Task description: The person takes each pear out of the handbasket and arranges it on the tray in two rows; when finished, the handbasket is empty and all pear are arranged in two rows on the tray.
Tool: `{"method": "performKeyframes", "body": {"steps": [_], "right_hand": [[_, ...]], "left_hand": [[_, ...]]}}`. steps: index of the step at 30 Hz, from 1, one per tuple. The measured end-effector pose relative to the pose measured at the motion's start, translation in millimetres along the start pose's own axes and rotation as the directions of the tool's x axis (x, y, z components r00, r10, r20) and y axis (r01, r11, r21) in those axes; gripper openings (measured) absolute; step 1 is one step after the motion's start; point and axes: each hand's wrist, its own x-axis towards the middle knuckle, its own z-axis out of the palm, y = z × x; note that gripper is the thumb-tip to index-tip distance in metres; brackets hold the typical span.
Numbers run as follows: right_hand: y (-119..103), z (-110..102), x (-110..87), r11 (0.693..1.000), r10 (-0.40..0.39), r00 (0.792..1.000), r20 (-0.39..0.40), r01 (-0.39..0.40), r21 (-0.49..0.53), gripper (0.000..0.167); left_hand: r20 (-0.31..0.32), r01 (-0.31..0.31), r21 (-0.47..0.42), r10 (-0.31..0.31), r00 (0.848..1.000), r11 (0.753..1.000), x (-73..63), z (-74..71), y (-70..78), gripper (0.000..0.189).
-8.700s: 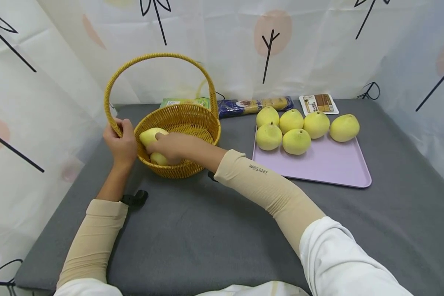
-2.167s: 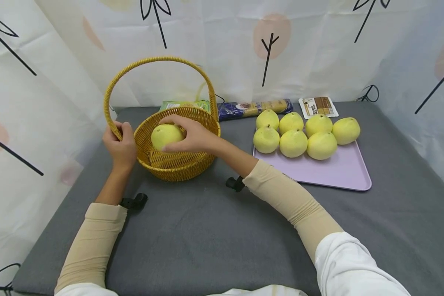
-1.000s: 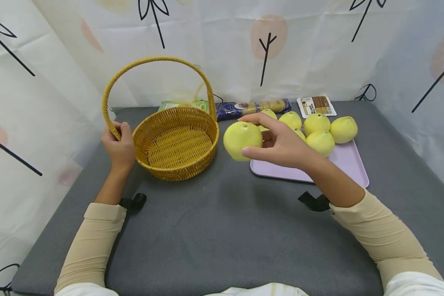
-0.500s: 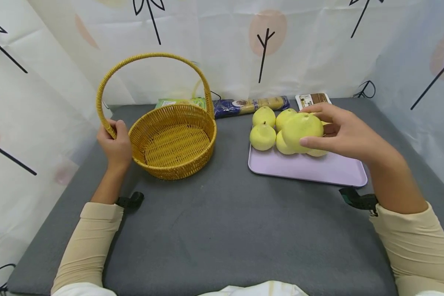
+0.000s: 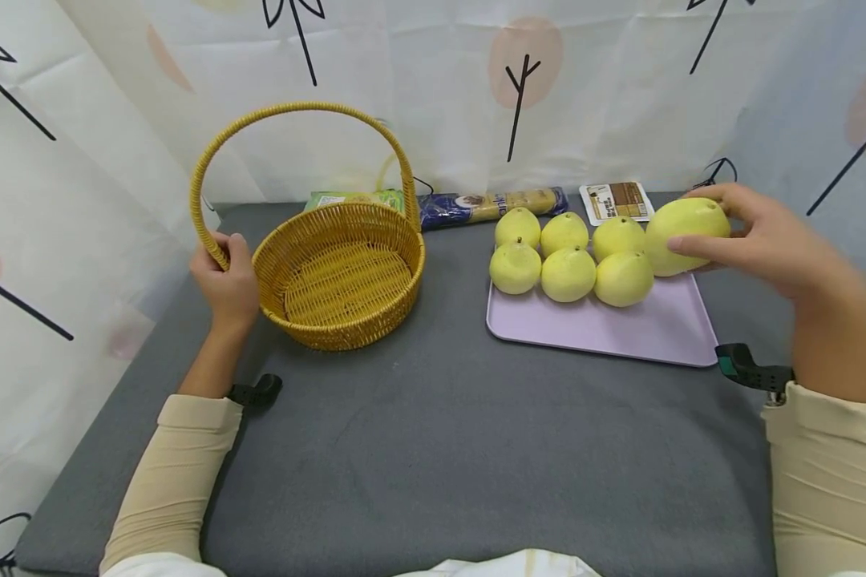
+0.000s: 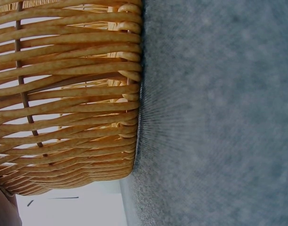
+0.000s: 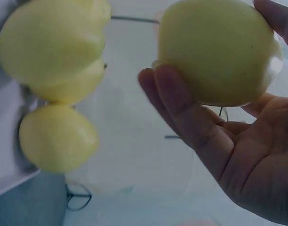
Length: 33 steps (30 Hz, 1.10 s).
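Note:
My left hand (image 5: 227, 282) grips the tall arched handle of a yellow woven basket (image 5: 339, 324) on the left of the table. The basket holds nothing, and its woven side fills the left of the left wrist view. Over the right end of a lilac tray (image 5: 584, 327), my right hand (image 5: 768, 240) holds a pale yellow pear (image 7: 214, 52) between thumb and fingers. Several similar pears (image 5: 568, 274) stand in two rows on the tray. The held one overlaps the rightmost pear of the back row in the head view, hiding most of it.
Behind the basket lies a green packet (image 5: 357, 198). A blue and yellow pasta packet (image 5: 491, 206) runs along the back edge, with a flat brown and white pack (image 5: 616, 202) behind the tray. A patterned white curtain (image 5: 433, 96) encloses the grey table (image 5: 433, 449).
My right hand lifted the last pear out of the basket and carried it right, across the tray to its right end. A front-row pear was added earlier. My left hand stays on the handle.

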Motion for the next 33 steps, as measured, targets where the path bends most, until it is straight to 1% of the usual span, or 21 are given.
{"method": "performKeyframes", "body": {"steps": [2, 3, 4, 7, 12, 14, 19, 23, 30, 33], "right_hand": [[6, -5, 0.7, 0.997, 0.046, 0.998, 0.049, -0.043, -0.070, 0.057], [9, -7, 1.2, 0.994, 0.065, 0.995, 0.081, -0.056, -0.098, 0.058], [13, -9, 2.2, 0.990, 0.083, 0.990, 0.110, -0.069, -0.124, 0.060], [24, -14, 4.7, 0.982, 0.130, 0.976, 0.176, -0.103, -0.158, 0.064], [42, -21, 9.1, 0.962, 0.223, 0.954, 0.199, -0.182, -0.204, 0.075], [49, -21, 10.6, 0.953, 0.246, 0.946, 0.210, -0.197, -0.229, 0.077], [64, -16, 15.8, 0.949, 0.258, 0.932, 0.254, -0.194, -0.250, 0.074], [70, -11, 18.9, 0.947, 0.260, 0.925, 0.279, -0.186, -0.263, 0.072], [71, -6, 22.1, 0.943, 0.260, 0.929, 0.262, -0.186, -0.278, 0.074], [71, -6, 23.7, 0.941, 0.266, 0.929, 0.257, -0.192, -0.279, 0.077]], "left_hand": [[0.001, -0.003, 0.007, 0.003, 1.000, 1.000, -0.3, 0.7, 1.1, 0.031], [0.002, -0.003, 0.007, 0.003, 1.000, 1.000, -1.0, 2.1, 6.2, 0.030], [0.002, -0.002, 0.008, 0.002, 1.000, 1.000, -1.3, 2.4, 6.6, 0.030], [-0.001, -0.001, 0.009, 0.001, 1.000, 1.000, -2.1, 2.9, 7.0, 0.030], [0.007, -0.004, 0.005, 0.004, 1.000, 1.000, -2.1, 3.9, 6.5, 0.031], [0.011, -0.003, 0.006, 0.003, 1.000, 1.000, -1.9, 4.2, 6.4, 0.031], [0.015, 0.013, -0.006, -0.013, 1.000, 1.000, -3.2, 3.3, 5.8, 0.031], [0.021, 0.026, -0.023, -0.026, 0.999, 0.999, -4.8, 1.0, 5.1, 0.032], [0.020, 0.057, 0.002, -0.057, 0.998, 0.998, -4.2, -0.8, 5.3, 0.028], [0.025, 0.057, 0.013, -0.058, 0.998, 0.998, -4.0, -0.7, 4.8, 0.029]]}}
